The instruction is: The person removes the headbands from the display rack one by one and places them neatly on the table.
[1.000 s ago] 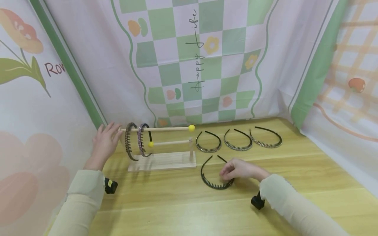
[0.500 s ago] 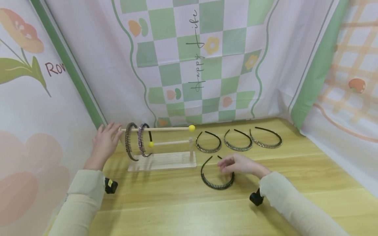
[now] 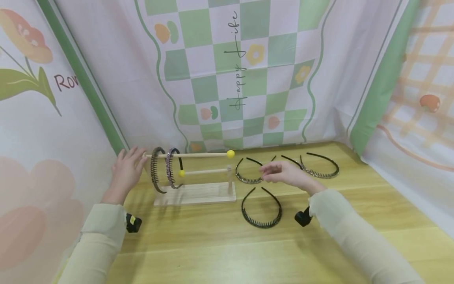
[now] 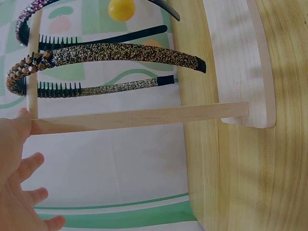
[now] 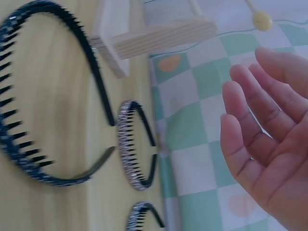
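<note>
A wooden stand [image 3: 209, 194] carries two toothed headbands on its upper rod: a gold-speckled headband [image 4: 125, 53] nearest the post and a purple glittery headband [image 3: 168, 169] beside it. My left hand [image 3: 127, 171] rests at the left end of that rod, the thumb touching the top of the post and the other fingers spread. Holding nothing, my right hand [image 3: 285, 173] hovers above the table with loosely bent fingers. It overlaps a middle headband [image 3: 293, 161] in the back row, partly hiding it. A black headband [image 3: 261, 225] lies flat in front of this hand.
Two more glittery headbands lie in the back row, a left headband [image 3: 248, 181] and a right headband [image 3: 324, 174]. The stand's yellow ball ends [image 3: 230, 154] point right and left. A patterned cloth [image 3: 244, 90] hangs behind the wooden table [image 3: 220, 248].
My right hand has moved up and away from the black front headband toward the back row, its fingers loosening. The black headband stays in place. My left hand has not moved.
</note>
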`<action>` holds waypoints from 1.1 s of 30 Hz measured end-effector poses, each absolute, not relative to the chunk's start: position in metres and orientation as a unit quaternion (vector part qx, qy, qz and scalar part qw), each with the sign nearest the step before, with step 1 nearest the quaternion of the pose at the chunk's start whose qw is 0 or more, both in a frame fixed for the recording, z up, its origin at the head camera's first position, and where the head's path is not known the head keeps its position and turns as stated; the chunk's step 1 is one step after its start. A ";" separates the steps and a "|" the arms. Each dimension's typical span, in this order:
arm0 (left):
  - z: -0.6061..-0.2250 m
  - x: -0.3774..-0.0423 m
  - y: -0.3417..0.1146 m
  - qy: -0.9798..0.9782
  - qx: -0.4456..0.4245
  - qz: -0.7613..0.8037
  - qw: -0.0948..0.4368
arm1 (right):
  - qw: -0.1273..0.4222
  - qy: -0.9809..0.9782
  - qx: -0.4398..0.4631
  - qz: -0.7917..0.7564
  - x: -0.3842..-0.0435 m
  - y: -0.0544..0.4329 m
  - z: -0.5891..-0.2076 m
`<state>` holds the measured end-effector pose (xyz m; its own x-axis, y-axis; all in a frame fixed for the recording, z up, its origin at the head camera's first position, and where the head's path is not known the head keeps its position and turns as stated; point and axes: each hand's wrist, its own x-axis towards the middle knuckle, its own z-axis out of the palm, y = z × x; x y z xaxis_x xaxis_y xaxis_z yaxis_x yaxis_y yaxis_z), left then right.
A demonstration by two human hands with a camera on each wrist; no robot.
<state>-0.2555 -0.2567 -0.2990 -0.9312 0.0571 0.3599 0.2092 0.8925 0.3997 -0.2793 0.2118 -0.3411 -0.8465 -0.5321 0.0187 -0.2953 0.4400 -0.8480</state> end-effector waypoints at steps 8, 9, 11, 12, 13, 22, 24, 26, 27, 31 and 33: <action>-0.300 -0.255 -0.258 -0.957 -0.070 -0.219 0.177 | 0.110 0.841 -0.239 -0.473 -0.287 0.197 -0.318; -0.300 -0.255 -0.258 -0.957 -0.069 -0.218 0.177 | 0.111 0.839 -0.240 -0.475 -0.288 0.195 -0.316; -0.301 -0.255 -0.258 -0.958 -0.068 -0.216 0.176 | 0.112 0.836 -0.246 -0.478 -0.290 0.190 -0.312; -0.301 -0.256 -0.259 -0.958 -0.067 -0.217 0.175 | 0.114 0.834 -0.248 -0.480 -0.290 0.188 -0.309; -0.301 -0.256 -0.259 -0.958 -0.067 -0.217 0.174 | 0.114 0.832 -0.251 -0.481 -0.291 0.186 -0.307; -0.302 -0.257 -0.260 -0.957 -0.071 -0.217 0.178 | 0.121 0.820 -0.252 -0.500 -0.289 0.161 -0.288; -0.302 -0.258 -0.259 -0.957 -0.071 -0.217 0.177 | 0.123 0.816 -0.256 -0.504 -0.289 0.156 -0.285; -0.301 -0.258 -0.259 -0.958 -0.070 -0.216 0.174 | 0.126 0.808 -0.264 -0.512 -0.290 0.150 -0.283; -0.301 -0.258 -0.259 -0.958 -0.069 -0.216 0.173 | 0.128 0.804 -0.269 -0.515 -0.290 0.147 -0.282; -0.302 -0.259 -0.259 -0.960 -0.066 -0.214 0.168 | 0.129 0.797 -0.287 -0.516 -0.292 0.135 -0.279; -0.302 -0.259 -0.259 -0.960 -0.064 -0.215 0.167 | 0.127 0.797 -0.293 -0.512 -0.292 0.129 -0.277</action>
<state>-0.2586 -0.2592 -0.3022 -0.9359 0.0511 0.3485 0.1950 0.8991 0.3919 -0.2923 0.1293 -0.2775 -0.7959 -0.5975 0.0971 -0.3365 0.3033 -0.8915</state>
